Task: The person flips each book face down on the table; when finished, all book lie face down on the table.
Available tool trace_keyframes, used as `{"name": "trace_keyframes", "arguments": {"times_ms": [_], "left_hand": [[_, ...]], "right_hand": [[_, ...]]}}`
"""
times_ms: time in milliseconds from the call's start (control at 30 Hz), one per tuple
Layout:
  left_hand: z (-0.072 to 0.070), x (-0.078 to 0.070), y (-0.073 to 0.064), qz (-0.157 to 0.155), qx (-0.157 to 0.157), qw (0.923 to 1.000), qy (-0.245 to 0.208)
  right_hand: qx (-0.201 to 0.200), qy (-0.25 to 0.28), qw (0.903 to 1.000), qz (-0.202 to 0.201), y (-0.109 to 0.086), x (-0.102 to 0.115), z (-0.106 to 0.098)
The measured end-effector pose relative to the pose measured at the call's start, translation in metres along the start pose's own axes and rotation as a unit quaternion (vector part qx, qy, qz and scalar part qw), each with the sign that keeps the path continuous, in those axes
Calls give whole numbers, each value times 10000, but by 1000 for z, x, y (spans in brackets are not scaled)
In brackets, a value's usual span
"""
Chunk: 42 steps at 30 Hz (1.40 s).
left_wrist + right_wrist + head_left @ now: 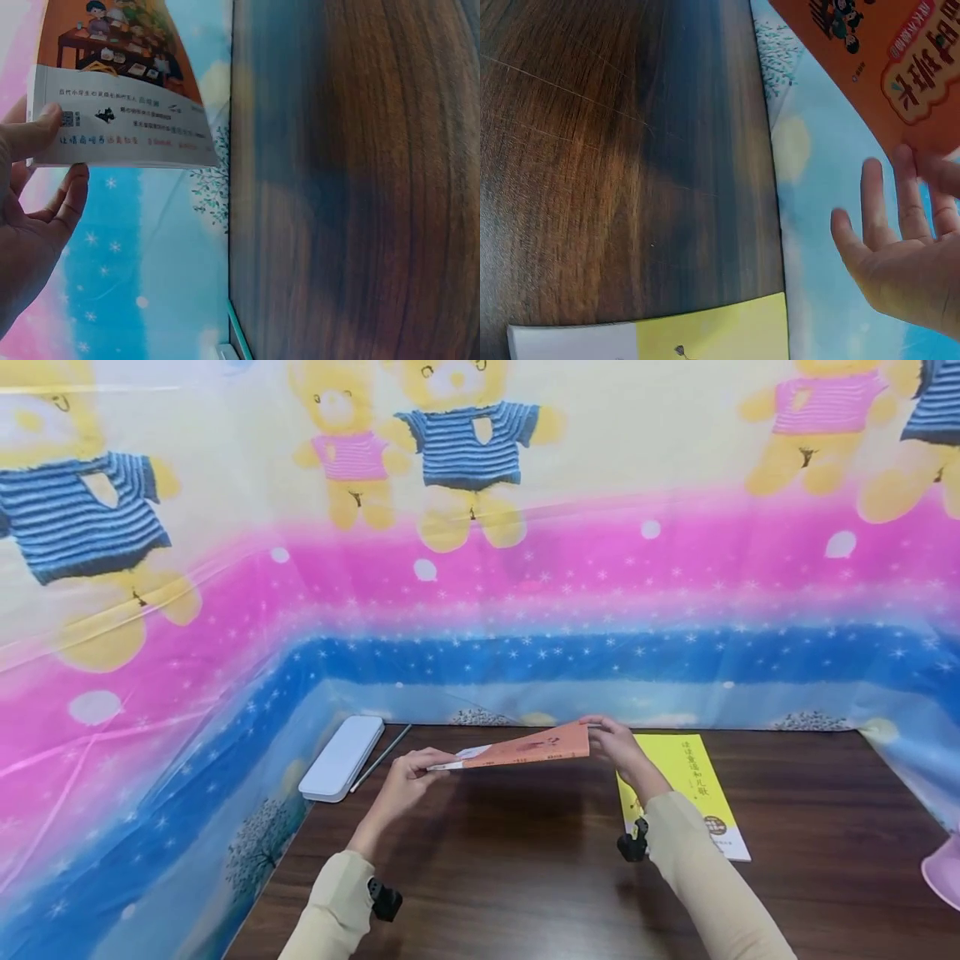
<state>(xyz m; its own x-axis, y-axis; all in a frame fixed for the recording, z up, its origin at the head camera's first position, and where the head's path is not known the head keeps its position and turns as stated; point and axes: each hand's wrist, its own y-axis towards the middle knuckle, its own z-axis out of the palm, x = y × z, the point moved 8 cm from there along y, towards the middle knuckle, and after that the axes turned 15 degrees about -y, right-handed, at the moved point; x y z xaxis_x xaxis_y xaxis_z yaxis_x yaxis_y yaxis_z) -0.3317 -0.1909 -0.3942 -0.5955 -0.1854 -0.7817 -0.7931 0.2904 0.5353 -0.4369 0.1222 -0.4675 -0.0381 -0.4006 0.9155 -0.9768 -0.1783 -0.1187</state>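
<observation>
An orange book (532,747) is held up above the table, tilted and slightly bowed, between the two hands. My left hand (411,777) grips its white-banded end, thumb on the cover and fingers underneath. In the left wrist view that band of the book (135,124) carries printed text and a small square code. My right hand (621,750) pinches the opposite corner; in the right wrist view the thumb lies over the orange cover (847,56), with other fingers spread apart. Below the right forearm lies a yellow book (667,768) with a white lower band, partly hidden by the sleeve.
At the back left of the dark wooden table (517,860) sit a white pencil case (343,758) and a thin green pencil (381,758). A printed cloth (525,652) with bears hangs along the back and left. Something pink (943,872) stands at the right edge.
</observation>
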Motion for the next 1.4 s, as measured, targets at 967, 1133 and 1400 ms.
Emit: {"name": "trace_keyframes", "arguments": {"times_ms": [967, 1133, 1400], "left_hand": [[-3, 59, -26, -1990, -1157, 9723, -399], [5, 67, -36, -1958, -1013, 9723, -780], [7, 70, -39, -2141, -1140, 9658, -915]], "right_hand": [[-707, 176, 9973, -74, -1, -8, -1], [-783, 37, 9969, -5, -2, -12, 2], [-803, 84, 9967, 45, -1, -19, 9]]}}
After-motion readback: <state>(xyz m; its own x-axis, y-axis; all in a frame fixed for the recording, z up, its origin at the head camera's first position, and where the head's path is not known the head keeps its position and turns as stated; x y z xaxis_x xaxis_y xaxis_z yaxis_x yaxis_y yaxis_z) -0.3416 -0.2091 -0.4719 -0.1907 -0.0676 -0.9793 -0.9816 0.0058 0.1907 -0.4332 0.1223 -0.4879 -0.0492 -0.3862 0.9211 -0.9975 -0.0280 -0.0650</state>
